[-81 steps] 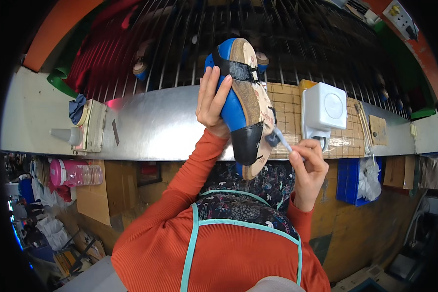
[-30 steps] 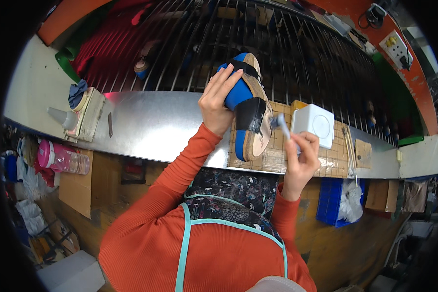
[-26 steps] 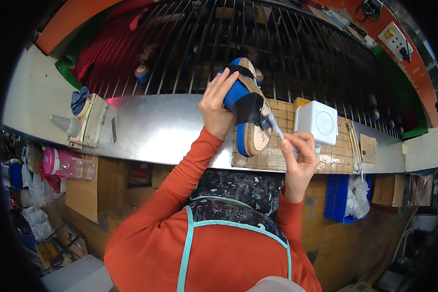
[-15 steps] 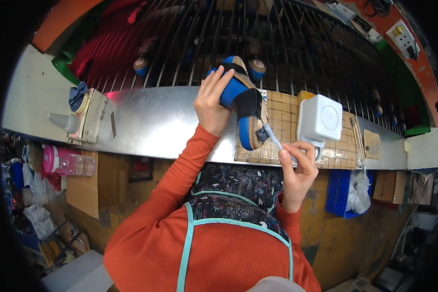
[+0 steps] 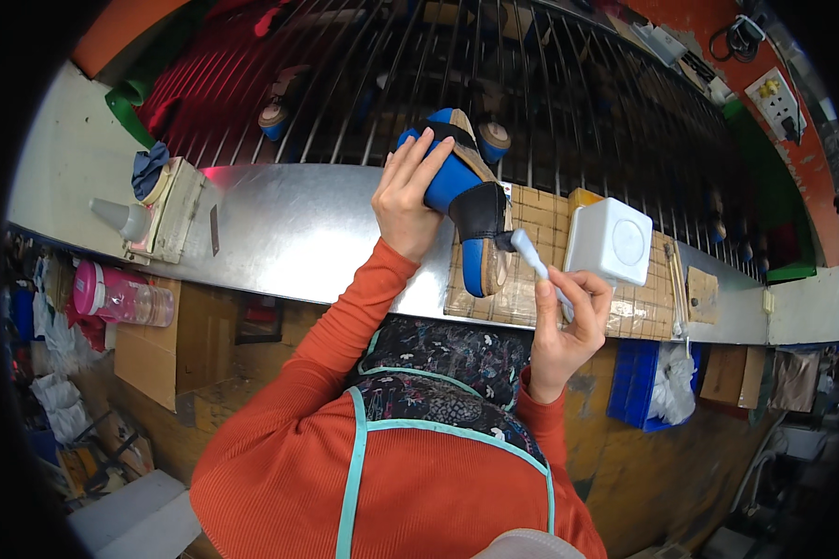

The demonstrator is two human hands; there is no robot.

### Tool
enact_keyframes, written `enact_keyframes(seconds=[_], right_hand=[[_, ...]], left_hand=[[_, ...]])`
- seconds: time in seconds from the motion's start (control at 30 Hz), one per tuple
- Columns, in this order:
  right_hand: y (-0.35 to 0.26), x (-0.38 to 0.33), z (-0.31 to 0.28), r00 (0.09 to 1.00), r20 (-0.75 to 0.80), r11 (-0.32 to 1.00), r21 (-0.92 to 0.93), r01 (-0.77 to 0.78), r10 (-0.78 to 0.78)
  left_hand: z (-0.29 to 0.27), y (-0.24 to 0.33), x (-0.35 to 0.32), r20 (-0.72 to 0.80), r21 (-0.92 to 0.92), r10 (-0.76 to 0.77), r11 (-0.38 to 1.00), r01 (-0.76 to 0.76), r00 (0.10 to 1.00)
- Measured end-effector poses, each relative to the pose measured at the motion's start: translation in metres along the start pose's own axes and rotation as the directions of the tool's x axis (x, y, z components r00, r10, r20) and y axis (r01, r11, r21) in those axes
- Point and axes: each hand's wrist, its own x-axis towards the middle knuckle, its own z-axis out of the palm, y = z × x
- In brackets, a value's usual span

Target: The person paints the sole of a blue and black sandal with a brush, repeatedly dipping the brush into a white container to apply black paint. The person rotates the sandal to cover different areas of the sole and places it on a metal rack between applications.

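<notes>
My left hand (image 5: 410,205) is wrapped around a blue shoe (image 5: 449,183) with black straps and a tan sole edge. It is held up over the bench, its rounded end tilted down toward me. Between the thumb and fingers of my right hand (image 5: 570,326) is a brush with a pale handle (image 5: 531,255). The brush's dark bristles (image 5: 504,240) are at the shoe's sole edge, just below the black strap; whether they touch is hard to tell. A white plastic container (image 5: 612,240) stands right of the brush.
A tan, grid-marked board (image 5: 541,210) lies on the metal bench top (image 5: 289,233). Beyond run metal rollers (image 5: 345,112) with more shoes (image 5: 272,121) among them. A cone-tipped bottle (image 5: 121,220) is at left; thin sticks (image 5: 678,289) lie at right. A blue bin (image 5: 629,377) hangs below.
My right hand has moved the brush from near the shoe's lower end up along the sole edge toward the strap. The shoe has shifted slightly downward; my left hand keeps its hold.
</notes>
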Motion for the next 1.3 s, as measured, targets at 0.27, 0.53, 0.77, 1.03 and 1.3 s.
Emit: enact_keyframes(seconds=[0.27, 0.53, 0.77, 1.03, 1.3], right_hand=[[0.01, 0.001, 0.004, 0.998, 0.056, 0.976, 0.217, -0.036, 0.024], [0.015, 0.026, -0.002, 0.991, 0.069, 0.968, 0.232, 0.095, -0.114], [0.017, 0.06, -0.011, 0.953, 0.119, 0.945, 0.214, 0.248, -0.277], [0.019, 0.084, -0.018, 0.911, 0.181, 0.923, 0.181, 0.339, -0.37], [0.025, 0.078, -0.017, 0.908, 0.19, 0.922, 0.189, 0.339, -0.373]], left_hand=[[0.001, 0.009, -0.003, 0.176, -0.028, -0.094, 0.995, 0.101, 0.98], [-0.006, 0.02, 0.005, 0.39, -0.073, -0.057, 0.993, 0.093, 0.919], [-0.015, 0.026, 0.02, 0.611, -0.183, -0.051, 0.962, 0.204, 0.79], [-0.035, 0.036, 0.04, 0.887, -0.1, -0.057, 0.945, 0.31, 0.458], [-0.028, 0.027, 0.024, 0.94, -0.225, 0.071, 0.865, 0.449, 0.334]])
